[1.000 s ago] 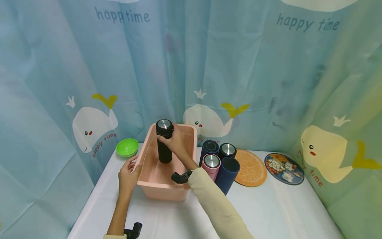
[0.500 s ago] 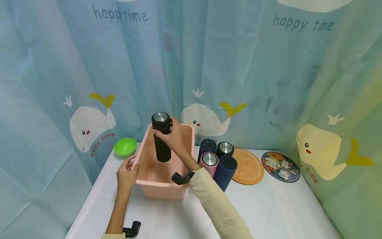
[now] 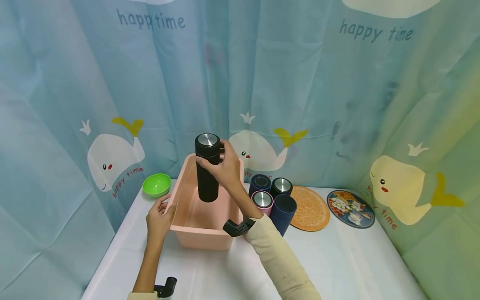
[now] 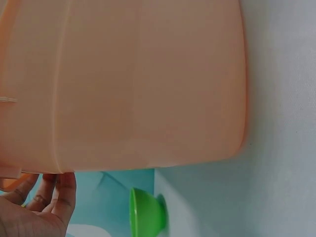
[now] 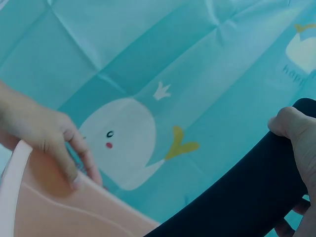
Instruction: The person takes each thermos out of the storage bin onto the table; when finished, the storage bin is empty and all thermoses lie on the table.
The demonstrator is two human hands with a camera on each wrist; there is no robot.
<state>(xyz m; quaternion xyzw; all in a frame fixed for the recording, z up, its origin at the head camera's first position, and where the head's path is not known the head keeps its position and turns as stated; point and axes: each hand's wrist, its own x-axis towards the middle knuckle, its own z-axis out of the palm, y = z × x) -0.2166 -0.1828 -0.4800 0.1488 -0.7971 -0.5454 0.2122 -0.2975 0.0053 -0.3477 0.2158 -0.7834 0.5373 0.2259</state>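
Observation:
My right hand (image 3: pixel 227 166) grips a black thermos bottle (image 3: pixel 207 179) with a steel-topped lid, thumb on its near side. The bottle stands upright in the grip, its top above the bin's rim and its base over the inside of the pink plastic bin (image 3: pixel 202 239). In the right wrist view the dark bottle (image 5: pixel 247 182) slants across the lower right. My left hand (image 3: pixel 159 216) holds the bin's left rim, thumb inside and fingers outside. From the left wrist, the fingers (image 4: pixel 64 197) curl up under the rim by the bin's outer wall (image 4: pixel 148 89).
Right of the bin several bottles stand bunched: navy (image 3: pixel 283 212), pink (image 3: pixel 262 202), black (image 3: pixel 281 187) and dark blue (image 3: pixel 260 185). Beyond lie an orange round mat (image 3: pixel 310 210) and a patterned round mat (image 3: pixel 350 210). A green bowl (image 3: pixel 156 185) sits left, near the curtain (image 3: pixel 281 83).
My right hand has raised the black thermos bottle, its lid rising further above the bin's rim. The left hand stays on the bin's rim. The head view has shifted slightly.

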